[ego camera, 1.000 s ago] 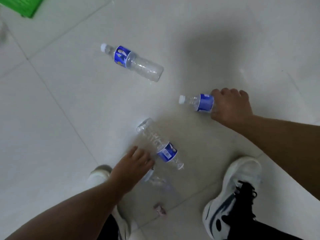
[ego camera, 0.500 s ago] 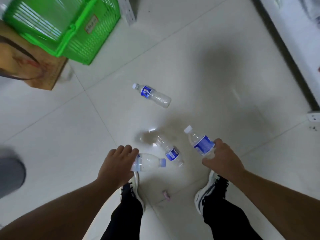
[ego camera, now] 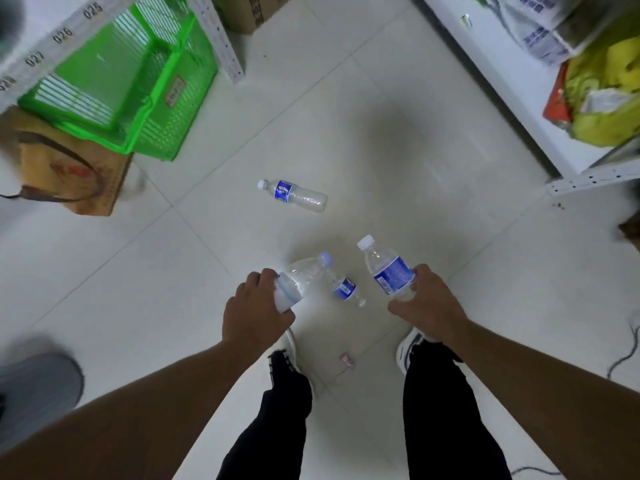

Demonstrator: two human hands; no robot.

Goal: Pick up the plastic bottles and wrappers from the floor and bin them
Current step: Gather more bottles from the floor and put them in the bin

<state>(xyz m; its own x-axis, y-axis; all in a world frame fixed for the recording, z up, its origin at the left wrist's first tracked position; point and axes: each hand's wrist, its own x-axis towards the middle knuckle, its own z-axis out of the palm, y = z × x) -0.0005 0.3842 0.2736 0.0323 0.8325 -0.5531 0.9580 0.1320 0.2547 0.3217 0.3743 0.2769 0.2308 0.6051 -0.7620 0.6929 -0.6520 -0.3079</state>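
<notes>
My left hand [ego camera: 254,308] grips a clear plastic bottle [ego camera: 301,278] with a pale blue cap, its base in my palm and its neck pointing up and right. In my right hand [ego camera: 427,304] is a second bottle [ego camera: 388,268], blue-labelled with a white cap, held above the floor. A third blue-labelled bottle [ego camera: 346,289] lies on the white tiles between my hands, partly hidden behind the left one. Farther ahead a fourth bottle [ego camera: 294,195] lies on its side. A small pink wrapper [ego camera: 347,362] rests between my shoes.
A green plastic basket [ego camera: 138,109] sits on a cardboard box [ego camera: 74,174] at the upper left beside a shelf post. White shelving [ego camera: 512,81] with packaged goods runs along the right. A grey object [ego camera: 34,382] is at the left edge, a cable at the right.
I have straightened up, so the view has pulled back from the floor. Both hands have lifted their bottles off the tiles and raised them. The two other bottles have not moved.
</notes>
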